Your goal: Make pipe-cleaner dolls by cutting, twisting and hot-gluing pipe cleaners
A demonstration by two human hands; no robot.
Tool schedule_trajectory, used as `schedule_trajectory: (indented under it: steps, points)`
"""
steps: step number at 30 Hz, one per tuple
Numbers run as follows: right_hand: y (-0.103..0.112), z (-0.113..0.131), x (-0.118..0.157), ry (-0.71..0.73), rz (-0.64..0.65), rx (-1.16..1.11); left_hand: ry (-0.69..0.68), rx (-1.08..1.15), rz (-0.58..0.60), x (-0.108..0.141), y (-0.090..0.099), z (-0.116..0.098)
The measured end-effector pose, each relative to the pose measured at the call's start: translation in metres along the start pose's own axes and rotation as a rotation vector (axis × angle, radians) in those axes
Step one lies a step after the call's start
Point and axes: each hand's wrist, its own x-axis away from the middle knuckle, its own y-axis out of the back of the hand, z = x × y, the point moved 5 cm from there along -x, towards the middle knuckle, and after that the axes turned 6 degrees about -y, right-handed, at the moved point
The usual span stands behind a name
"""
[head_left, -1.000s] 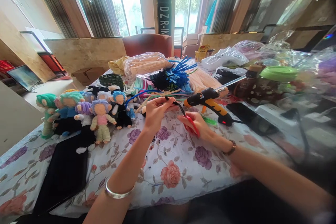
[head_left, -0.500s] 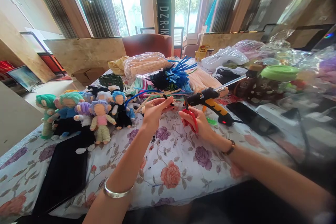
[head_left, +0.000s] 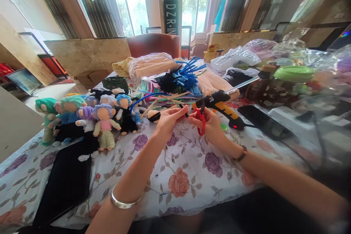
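Between the fingertips of my left hand (head_left: 169, 120) is a short black piece of pipe cleaner (head_left: 187, 114), its fingers closed in a pinch. My right hand (head_left: 212, 126) is closed around red-handled scissors (head_left: 202, 126), whose dark blades point up and away from the black piece. The right thumb and fingertip also meet the black piece, so the two hands nearly touch. Just left of my left hand lies a small beige doll's head (head_left: 154, 116) with black on it. Behind the right hand rests a black and yellow glue gun (head_left: 222, 106) with a clear glue stick and a lit red light.
Several pipe-cleaner dolls (head_left: 104, 124) stand at the left, beside a black tray-like object (head_left: 64, 182). Bundled blue pipe cleaners (head_left: 190, 73) and wrapped beige ones (head_left: 153, 66) lie behind the hands. At right are a phone (head_left: 255, 119), a green-lidded jar (head_left: 294, 75) and a power strip (head_left: 290, 120).
My hands have come together; the right fingertips now reach the black piece. The scissors have swung in the right hand. My left hand has shifted right, uncovering the doll's head.
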Motion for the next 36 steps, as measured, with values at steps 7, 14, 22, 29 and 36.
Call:
schedule_trajectory:
  steps: [7, 14, 22, 29, 36]
  points:
    - [0.004, 0.002, 0.0, 0.011, -0.1, 0.041, 0.003, -0.045, -0.002, -0.001, 0.005, 0.002]
    - [0.006, 0.0, 0.0, 0.016, -0.118, 0.083, -0.001, -0.089, 0.055, -0.002, 0.002, 0.002]
    - [0.005, 0.002, 0.002, -0.003, -0.125, 0.093, -0.08, -0.086, -0.008, -0.004, 0.005, -0.005]
    - [-0.001, -0.001, 0.005, -0.077, -0.004, 0.196, -0.178, 0.127, -0.085, -0.004, 0.005, -0.011]
    - [-0.007, -0.002, 0.008, -0.139, 0.092, 0.269, -0.198, 0.219, -0.125, -0.002, 0.002, -0.009]
